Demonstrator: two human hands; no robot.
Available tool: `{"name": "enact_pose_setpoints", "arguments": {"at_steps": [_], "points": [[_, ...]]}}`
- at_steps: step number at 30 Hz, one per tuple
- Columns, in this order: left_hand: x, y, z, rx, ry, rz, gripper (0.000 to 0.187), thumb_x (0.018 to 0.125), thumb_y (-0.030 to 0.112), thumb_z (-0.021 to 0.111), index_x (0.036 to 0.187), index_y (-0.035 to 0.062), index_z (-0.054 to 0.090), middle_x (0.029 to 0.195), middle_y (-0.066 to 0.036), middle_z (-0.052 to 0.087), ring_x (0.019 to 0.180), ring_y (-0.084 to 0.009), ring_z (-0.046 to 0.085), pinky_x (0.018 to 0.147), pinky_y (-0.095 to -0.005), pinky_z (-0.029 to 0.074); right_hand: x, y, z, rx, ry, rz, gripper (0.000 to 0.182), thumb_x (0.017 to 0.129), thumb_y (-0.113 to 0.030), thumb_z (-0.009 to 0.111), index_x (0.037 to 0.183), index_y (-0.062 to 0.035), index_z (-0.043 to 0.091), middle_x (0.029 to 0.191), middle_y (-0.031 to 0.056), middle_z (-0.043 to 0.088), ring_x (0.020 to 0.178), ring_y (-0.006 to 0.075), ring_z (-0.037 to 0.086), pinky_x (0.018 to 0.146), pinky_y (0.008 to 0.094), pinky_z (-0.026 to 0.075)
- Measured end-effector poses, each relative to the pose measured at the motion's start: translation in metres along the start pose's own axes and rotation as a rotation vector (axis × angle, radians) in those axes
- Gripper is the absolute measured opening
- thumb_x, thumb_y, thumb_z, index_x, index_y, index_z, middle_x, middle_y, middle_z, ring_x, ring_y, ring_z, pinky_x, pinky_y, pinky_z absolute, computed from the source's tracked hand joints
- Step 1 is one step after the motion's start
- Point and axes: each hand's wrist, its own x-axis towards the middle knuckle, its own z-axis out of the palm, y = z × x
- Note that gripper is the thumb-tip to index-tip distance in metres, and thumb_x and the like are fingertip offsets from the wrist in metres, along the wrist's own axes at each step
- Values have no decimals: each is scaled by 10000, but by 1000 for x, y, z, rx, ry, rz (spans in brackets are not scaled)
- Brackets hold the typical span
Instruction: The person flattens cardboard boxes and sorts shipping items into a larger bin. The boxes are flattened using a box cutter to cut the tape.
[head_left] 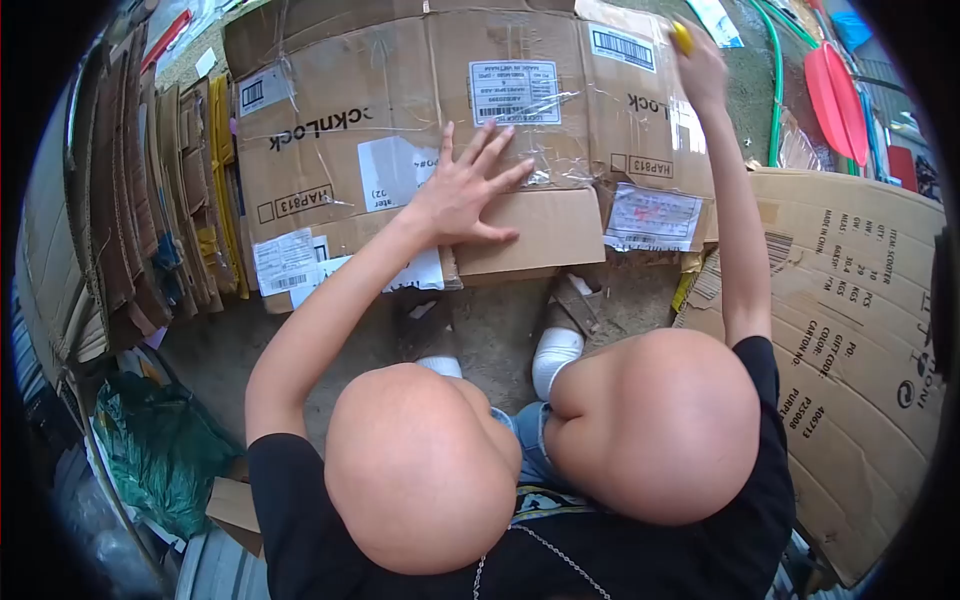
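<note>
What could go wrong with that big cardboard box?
The right hand holds a small yellow item; if it's a blade, which I can't tell, it might slip toward the bare left hand spread on the cardboard box. The folded cardboard standing in a row beside the box could perhaps topple.

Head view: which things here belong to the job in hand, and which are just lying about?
In the job:
- printed carton, left hand spread on it
- small yellow object in the right hand, too small to identify

Apparently just lying about:
- cardboard stack
- scooter carton
- green bag
- green hose
</note>
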Motion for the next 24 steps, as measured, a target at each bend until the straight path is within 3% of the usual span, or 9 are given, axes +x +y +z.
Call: {"name": "enact_pose_setpoints", "arguments": {"at_steps": [1,2,3,5,7,13,15,21,24], "points": [[-4,4,3,-38,-3,-17,812,652,642,472,1299,189,285,1363,-150,153,1273,-325,72,945,-613,-1,2,0,-1,-6,6,-5,304,796,-219,529,1052,-56,531,964,194,561,915,332,523,790,374,417],[-8,9,7,-75,-5,-32,807,643,641,480,1293,199,299,1355,-164,165,1271,-328,83,946,-611,16,17,54,49,-48,-109,46,506,757,-466,523,1115,-109,504,899,208,578,807,325,569,707,384,453],[-15,31,4,-101,-36,-40,807,643,641,480,1293,199,299,1355,-164,165,1271,-328,83,946,-611,16,16,66,71,-48,-309,105,482,737,-393,565,1159,-183,467,1022,180,542,904,319,533,767,375,425],[-25,37,4,-158,-64,-81,800,628,621,505,1284,201,319,1352,-168,171,1269,-326,103,949,-604,19,25,51,86,-45,-280,-6,426,767,-449,504,1081,-161,518,867,163,593,792,317,570,696,387,457],[-29,43,12,-149,-79,-65,789,624,599,524,1280,209,324,1355,-165,167,1271,-321,102,951,-603,19,25,56,92,-119,-452,74,420,772,-428,493,1107,-176,503,912,152,587,840,309,561,719,391,449],[-33,52,5,-163,-133,-91,765,625,567,549,1280,244,321,1367,-143,153,1277,-296,97,964,-586,29,11,30,79,-101,-396,132,384,748,-331,523,1101,-183,494,1093,106,518,985,280,505,834,423,380],[-33,50,5,-187,-169,-96,735,640,560,539,1277,265,322,1371,-132,149,1282,-283,85,965,-586,19,-1,35,92,-144,-228,-1,389,738,-288,543,1109,-188,486,1186,70,467,1089,260,443,880,437,350],[-12,24,14,-83,-138,-28,668,675,567,517,1246,260,355,1303,-88,258,1198,-226,254,920,-515,181,-16,21,80,-176,-129,-10,388,684,-187,588,1058,-125,507,1188,62,476,1128,229,418,866,394,371],[48,-32,-34,33,150,-257,668,697,557,497,1260,234,338,1332,-90,210,1236,-248,194,937,-552,135,-22,15,81,-134,-25,-2,350,665,-152,597,1000,-83,521,1136,73,515,1089,230,457,834,360,393]]}}
